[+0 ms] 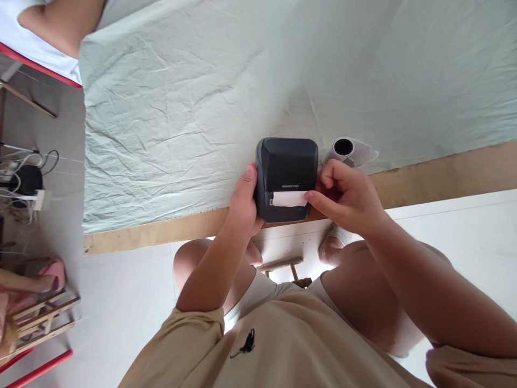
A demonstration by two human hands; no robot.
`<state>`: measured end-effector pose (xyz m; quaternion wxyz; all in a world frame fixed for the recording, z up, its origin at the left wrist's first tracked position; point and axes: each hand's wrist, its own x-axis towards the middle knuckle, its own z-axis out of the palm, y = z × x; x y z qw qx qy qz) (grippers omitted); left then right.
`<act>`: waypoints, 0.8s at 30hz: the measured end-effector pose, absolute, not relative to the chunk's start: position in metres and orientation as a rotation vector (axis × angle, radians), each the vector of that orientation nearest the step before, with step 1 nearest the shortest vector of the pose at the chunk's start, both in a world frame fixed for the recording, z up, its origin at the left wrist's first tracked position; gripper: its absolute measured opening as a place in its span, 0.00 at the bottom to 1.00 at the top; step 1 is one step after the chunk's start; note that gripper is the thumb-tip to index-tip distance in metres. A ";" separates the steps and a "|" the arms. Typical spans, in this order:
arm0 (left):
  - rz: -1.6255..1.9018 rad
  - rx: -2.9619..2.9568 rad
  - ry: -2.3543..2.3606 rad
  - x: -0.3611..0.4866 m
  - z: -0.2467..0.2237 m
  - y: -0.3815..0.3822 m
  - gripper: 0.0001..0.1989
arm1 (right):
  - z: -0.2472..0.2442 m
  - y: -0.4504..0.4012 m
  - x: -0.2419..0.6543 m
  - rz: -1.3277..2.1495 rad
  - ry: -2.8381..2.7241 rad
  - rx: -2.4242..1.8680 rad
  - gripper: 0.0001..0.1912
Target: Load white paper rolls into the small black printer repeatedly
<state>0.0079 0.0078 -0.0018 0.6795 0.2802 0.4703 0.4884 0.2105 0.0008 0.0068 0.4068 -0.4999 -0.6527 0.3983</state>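
A black label printer (288,161) is held upright at the table's front edge, a white paper strip (289,199) coming out of its front slot. Around its left side my left hand (244,202) is wrapped, thumb along the edge. My right hand (347,196) pinches the right end of the strip between thumb and fingers. Just behind my right hand, a white roll with a dark round core (343,146) lies on the cloth beside a piece of clear plastic wrap (365,154).
A wrinkled pale green cloth (181,108) covers the table, with a bare wooden front edge (448,175). Another person's arm (60,24) rests at the far left corner. Cables with a power strip (38,200) and a wooden chair (44,318) are on the left.
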 end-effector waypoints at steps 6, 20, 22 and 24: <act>1.077 0.630 1.095 0.010 0.002 0.010 0.30 | -0.007 -0.002 0.210 0.973 -1.560 -1.168 0.23; 1.017 0.783 0.987 0.007 0.005 0.006 0.30 | 0.020 0.006 0.196 0.157 -1.808 -1.233 0.10; 1.012 0.807 0.976 0.006 0.004 0.006 0.29 | 0.024 0.008 0.195 0.068 -1.963 -1.380 0.08; 0.995 0.821 0.969 0.005 0.003 0.006 0.30 | 0.029 0.008 0.197 0.114 -2.095 -1.481 0.09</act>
